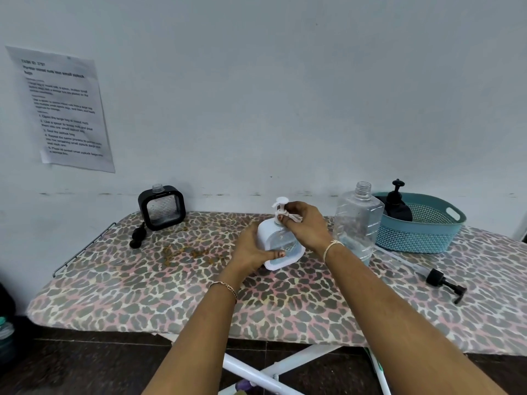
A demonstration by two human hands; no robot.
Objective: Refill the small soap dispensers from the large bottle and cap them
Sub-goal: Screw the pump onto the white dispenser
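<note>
The left arm [199, 332] and the right arm [399, 309] reach out low in front, over the spotted board [171, 295]. Between the two hands stands the small white soap dispenser [281, 243], tipped a little on the board. The left hand [251, 249] grips its side, with fingers curled behind and the thumb across the front near the bottom. The right hand [305, 223] pinches the white pump [281, 205] at the neck with its fingertips. I think this is the capping step, though I cannot tell which way the pump turns. To do it well, the left hand should hold the body steady and stand it up straight, so no soap spills. The right fingers should set the pump flat on the neck and turn gently until it stops. Just past the right wrist stands the big clear bottle [358, 223], open on top. Farther right lie a black pump with a long tube [445, 283] and a blue basket [422, 238]. Far left of the left fingers sits an open black dispenser [162, 208].
</note>
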